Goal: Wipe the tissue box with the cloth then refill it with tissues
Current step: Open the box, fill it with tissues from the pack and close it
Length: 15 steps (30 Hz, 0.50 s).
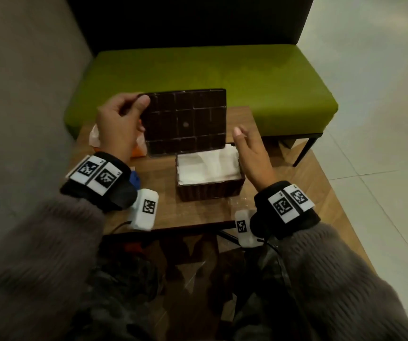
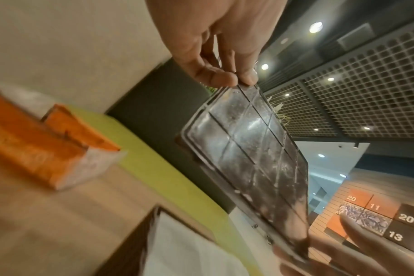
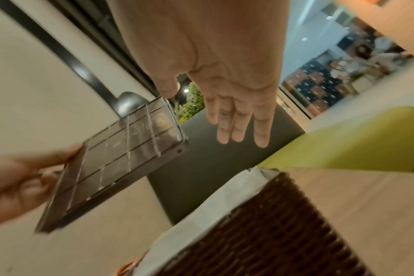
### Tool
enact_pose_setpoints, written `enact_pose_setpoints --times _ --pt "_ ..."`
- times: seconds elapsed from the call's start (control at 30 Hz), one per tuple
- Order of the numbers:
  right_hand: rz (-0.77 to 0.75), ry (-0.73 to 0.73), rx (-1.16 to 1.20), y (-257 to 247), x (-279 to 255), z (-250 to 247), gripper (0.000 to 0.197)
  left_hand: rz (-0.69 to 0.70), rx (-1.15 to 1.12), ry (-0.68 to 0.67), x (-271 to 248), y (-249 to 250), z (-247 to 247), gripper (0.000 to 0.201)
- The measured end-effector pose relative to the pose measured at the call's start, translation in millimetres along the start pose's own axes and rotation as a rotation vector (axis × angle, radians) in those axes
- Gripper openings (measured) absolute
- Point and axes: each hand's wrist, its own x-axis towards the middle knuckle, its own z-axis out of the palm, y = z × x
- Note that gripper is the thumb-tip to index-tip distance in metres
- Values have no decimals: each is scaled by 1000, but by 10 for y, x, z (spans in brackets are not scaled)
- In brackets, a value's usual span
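One wooden table (image 1: pixel 163 217), green bench (image 1: pixel 222 77) behind; left hand (image 1: pixel 119 124) grip pinches lid (image 1: pixel 185 121), right hand (image 1: pixel 252 156) slack.

Head downward; wrists close on lid (image 1: pixel 185 121)

A dark brown rectangular plastic lid (image 1: pixel 185 121) bears a grid of raised ribs, greyish and glossy in the wrist views. The dark brown woven tissue box (image 1: pixel 210 191) shows a ribbed wicker pattern and holds white folded tissues (image 1: pixel 207 166). An orange tissue packet (image 2: pixel 43 147) with a white end lies near the wooden table's (image 1: pixel 163 212) left edge. The bench seat (image 1: pixel 198 77) is lime green with a black backrest. Black-and-white square-code tags (image 1: pixel 98 175) sit on black wristbands; sleeves are grey-brown knit.
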Motion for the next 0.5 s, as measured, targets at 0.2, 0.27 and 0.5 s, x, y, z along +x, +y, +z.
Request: enact_pose_setpoints --times 0.2,0.27,0.5 --pt "5 92 -148 63 22 1 38 -304 -40 -17 -299 -422 437 23" --pt "23 116 -190 112 50 -15 36 -346 -57 -24 -341 -533 517 22" --pt "62 172 -290 491 94 144 31 -296 147 -33 -490 -737 693 26"
